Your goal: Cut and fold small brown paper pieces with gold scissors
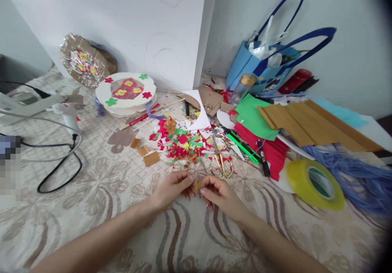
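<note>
Between my two hands is a small brown paper piece [197, 187], with an uneven, flower-like outline. My left hand [176, 186] pinches its left side, and my right hand [219, 191] pinches it from the right. Just beyond my fingers lie gold-handled scissors [221, 167], their blades pointing away into a heap of red, green, yellow and white paper scraps [183, 144]. A brown paper flower [170, 126] rests on that heap. Left of it are small brown paper rectangles [152, 158].
At the back left, a white scalloped plate [103, 86] bears paper flowers. A glue gun [70, 116] with a looping cable stands at left. On the right are yellow tape [294, 179], brown crepe paper [315, 126], green paper [255, 116], blue strands [364, 183] and a blue bag [240, 67].
</note>
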Tool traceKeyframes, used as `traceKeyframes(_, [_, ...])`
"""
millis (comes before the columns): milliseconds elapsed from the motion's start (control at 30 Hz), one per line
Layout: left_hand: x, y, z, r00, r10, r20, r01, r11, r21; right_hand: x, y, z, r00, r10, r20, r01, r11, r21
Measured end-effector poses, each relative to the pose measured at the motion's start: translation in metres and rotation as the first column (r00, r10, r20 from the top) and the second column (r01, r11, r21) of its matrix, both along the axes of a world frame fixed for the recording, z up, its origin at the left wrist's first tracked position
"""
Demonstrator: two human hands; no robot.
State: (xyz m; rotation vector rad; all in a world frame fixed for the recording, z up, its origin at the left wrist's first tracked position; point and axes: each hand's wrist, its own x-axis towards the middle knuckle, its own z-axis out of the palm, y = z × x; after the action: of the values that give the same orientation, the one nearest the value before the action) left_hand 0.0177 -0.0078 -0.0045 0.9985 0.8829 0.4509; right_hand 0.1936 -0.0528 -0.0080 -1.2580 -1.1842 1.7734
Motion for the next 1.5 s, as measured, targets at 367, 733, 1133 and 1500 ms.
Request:
traceKeyframes(367, [-0.0047, 0.0004, 0.0000, 0.997, -0.077, 0.027, 0.076, 0.996, 0.040, 0.0026, 0.0015, -0.0030, 0.992, -0.071, -0.106, 0.064, 0.995, -0.074])
traceKeyframes(733, [-0.0066, 0.0030, -0.0024, 0.995, -0.074, 0.072, 0.077, 0.996, -0.039, 0.0029, 0.0027, -0.0009, 0.987, -0.105, -0.124, 0.091, 0.989, -0.117])
traceKeyframes(1133, [-0.0059, 0.0024, -0.0002, 0.994, -0.060, 0.087, 0.065, 0.996, -0.062, 0.0042, 0.0016, -0.0007, 0.992, -0.064, -0.108, 0.056, 0.995, -0.082])
traceKeyframes(1500, [-0.0051, 0.0029, -0.0013, 0.996, -0.056, 0.073, 0.060, 0.996, -0.060, 0.0044, 0.0008, -0.0009, 0.995, -0.071, -0.068, 0.067, 0.996, -0.059])
